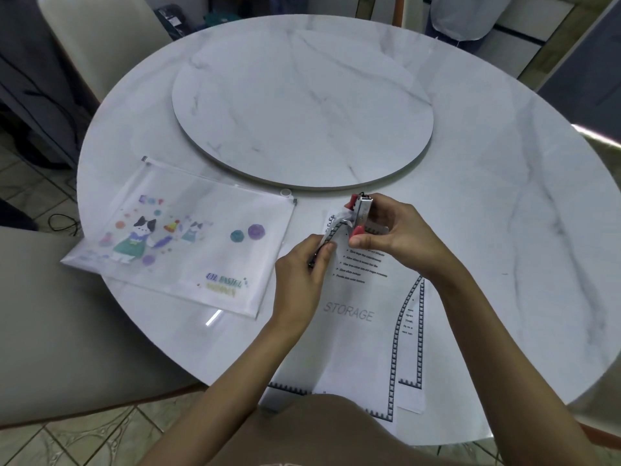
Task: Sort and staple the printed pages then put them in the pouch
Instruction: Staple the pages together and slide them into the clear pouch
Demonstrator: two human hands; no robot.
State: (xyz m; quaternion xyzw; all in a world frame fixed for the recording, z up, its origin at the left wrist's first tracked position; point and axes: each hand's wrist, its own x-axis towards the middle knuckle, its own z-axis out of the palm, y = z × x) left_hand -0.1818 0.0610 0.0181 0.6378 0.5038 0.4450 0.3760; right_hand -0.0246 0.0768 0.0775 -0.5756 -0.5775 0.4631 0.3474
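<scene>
Gripping the stapler [361,215], the right hand [400,237] sits at centre frame with fingers and thumb curled round the red-and-silver body. The stapler's mouth is at the top left corner of the printed pages [356,331]. The left hand [300,277] pinches the pages' left edge just below the stapler; that corner is lifted off the table [504,196]. The rest of the stack lies flat, lower centre, sheets fanned unevenly at lower right. Top sheet reads "STORAGE". The pouch [188,250], translucent with a cartoon cat print, lies flat at left of frame, apart from the pages. A round marble turntable [302,105] occupies the upper centre.
</scene>
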